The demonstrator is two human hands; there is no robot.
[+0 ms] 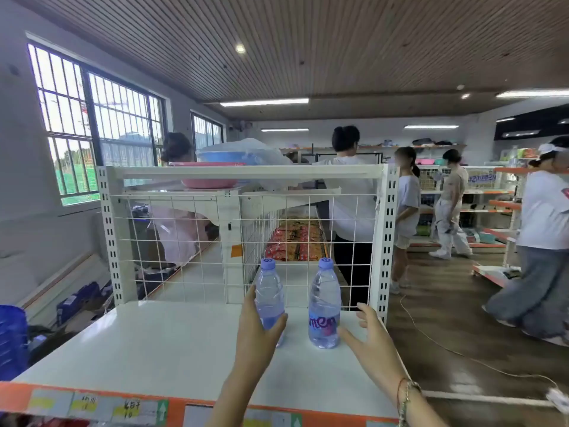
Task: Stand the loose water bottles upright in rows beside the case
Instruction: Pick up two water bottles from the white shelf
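Left hand [257, 329] wrapped round one water bottle [269, 298] near the shelf's [160, 343] back right corner, right hand [368, 337] open beside the other bottle [324, 306] (standing upright), so maybe a bump tips it.

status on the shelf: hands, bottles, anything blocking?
Left hand wrapped around the left bottle, upright. Right hand open, beside the right bottle, which stands free on the shelf. No case in view. Nothing blocking.
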